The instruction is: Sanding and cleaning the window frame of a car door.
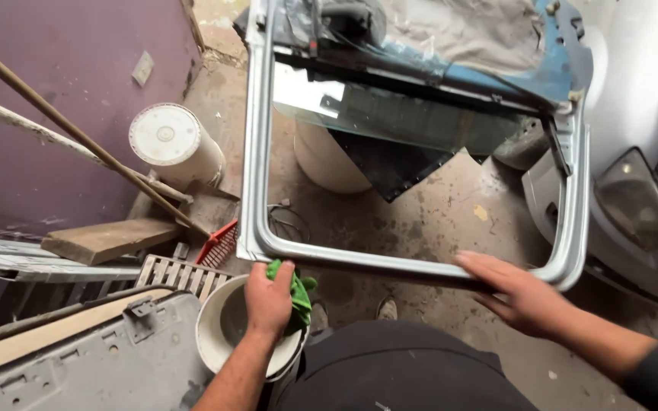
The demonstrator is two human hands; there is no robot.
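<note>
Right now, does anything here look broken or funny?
Yes. The glass in the silver door frame sits slanted, filling only part of the opening. The left hand presses a green cloth on the frame; the right hand steadies it.

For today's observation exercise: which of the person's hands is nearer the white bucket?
Left. The left hand, holding a green cloth, is directly over the white bucket; the right hand rests farther along the silver door frame.

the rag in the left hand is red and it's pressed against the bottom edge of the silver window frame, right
Not quite: the rag is green, not red. The head view shows the left hand holding it against the bottom edge of the silver window frame, as you said, while the right hand rests flat on that same edge.
</note>
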